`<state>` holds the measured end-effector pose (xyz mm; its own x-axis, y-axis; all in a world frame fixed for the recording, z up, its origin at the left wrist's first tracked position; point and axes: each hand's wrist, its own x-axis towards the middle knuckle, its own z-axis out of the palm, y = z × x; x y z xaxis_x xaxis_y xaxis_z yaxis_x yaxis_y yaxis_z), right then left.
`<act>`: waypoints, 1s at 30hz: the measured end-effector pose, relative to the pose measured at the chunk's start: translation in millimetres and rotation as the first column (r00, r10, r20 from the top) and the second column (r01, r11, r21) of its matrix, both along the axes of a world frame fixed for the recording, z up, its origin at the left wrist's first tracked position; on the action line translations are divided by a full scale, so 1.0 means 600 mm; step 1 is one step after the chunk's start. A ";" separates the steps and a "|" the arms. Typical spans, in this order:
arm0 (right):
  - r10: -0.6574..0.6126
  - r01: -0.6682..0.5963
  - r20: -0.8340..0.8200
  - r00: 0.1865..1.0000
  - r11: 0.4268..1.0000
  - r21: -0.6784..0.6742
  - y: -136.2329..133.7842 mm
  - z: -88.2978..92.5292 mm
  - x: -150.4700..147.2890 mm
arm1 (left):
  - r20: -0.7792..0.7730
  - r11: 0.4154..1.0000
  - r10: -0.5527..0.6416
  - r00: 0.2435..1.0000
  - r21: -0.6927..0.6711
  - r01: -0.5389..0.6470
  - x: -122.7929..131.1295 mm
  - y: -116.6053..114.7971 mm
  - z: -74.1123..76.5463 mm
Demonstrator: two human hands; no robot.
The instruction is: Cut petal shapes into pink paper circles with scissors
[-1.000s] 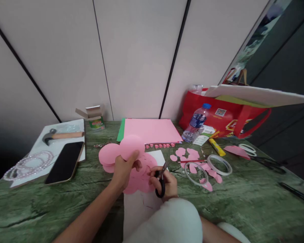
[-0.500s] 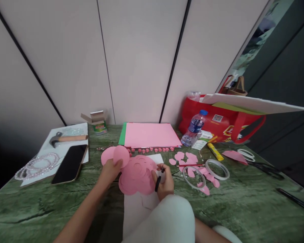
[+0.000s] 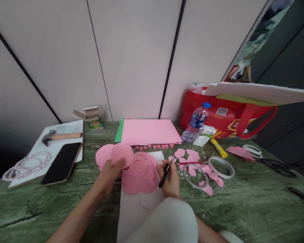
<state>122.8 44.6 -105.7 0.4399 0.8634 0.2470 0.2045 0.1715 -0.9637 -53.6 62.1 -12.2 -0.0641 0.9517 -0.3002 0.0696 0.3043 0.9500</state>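
Note:
My left hand pinches a pink paper petal shape made of rounded lobes, held up just left of the middle. In my right hand is a small pair of scissors with black handles, its blades pointing up and to the right. Between the hands lies a pile of pink paper cutouts, with curled layers on top. It rests on a white sheet. How far the scissors' blades are apart is hard to make out.
Pink petals, tape rolls and a yellow glue stick lie to the right. Behind are pink sheets, a row of small pink rosettes, a water bottle and a red bag. Left are a phone and hammer.
My right hand has turned the scissors so the blades show, pointing up and right, slightly away from the pile. The view has shifted a little; my left hand still holds the pink paper.

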 end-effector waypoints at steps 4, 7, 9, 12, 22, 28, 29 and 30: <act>0.031 -0.031 0.046 0.998 0.999 -0.013 -0.005 0.015 -0.004 | -0.138 0.997 -0.074 0.988 0.018 0.077 -0.008 0.004 -0.001; 0.064 -0.077 0.175 0.982 0.995 0.065 -0.021 0.037 -0.014 | -0.349 0.981 -0.025 0.937 0.169 0.090 0.002 -0.003 0.002; 0.200 -0.216 0.183 0.963 0.974 0.072 -0.037 0.051 -0.023 | -0.364 0.961 -0.021 0.931 0.248 0.118 0.015 -0.013 0.006; 0.397 -0.395 -0.032 0.917 0.917 0.045 -0.060 0.063 -0.040 | -0.185 0.951 -0.120 0.975 0.260 0.166 0.035 -0.033 0.009; 0.613 -0.690 -0.383 0.691 0.718 -0.096 -0.067 0.069 -0.041 | -0.061 0.955 -0.067 0.996 0.286 0.082 0.048 -0.042 0.013; 0.656 -0.724 -0.377 0.654 0.687 -0.061 -0.067 0.070 -0.036 | -0.184 0.952 -0.098 0.978 0.270 0.146 0.057 -0.051 0.008; 0.662 -0.726 -0.378 0.648 0.687 -0.042 -0.066 0.069 -0.037 | -0.205 0.952 -0.093 0.974 0.269 0.148 0.059 -0.053 0.008; 0.661 -0.723 -0.386 0.643 0.690 -0.024 -0.066 0.068 -0.038 | -0.221 0.951 -0.086 0.972 0.271 0.146 0.061 -0.056 0.008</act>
<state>100.2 4.8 -65.1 -0.2795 0.9594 0.0373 -0.2340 -0.0303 -0.9718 -17.2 28.8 -7.1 0.0205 0.9998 -0.0088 0.2894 0.0025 0.9572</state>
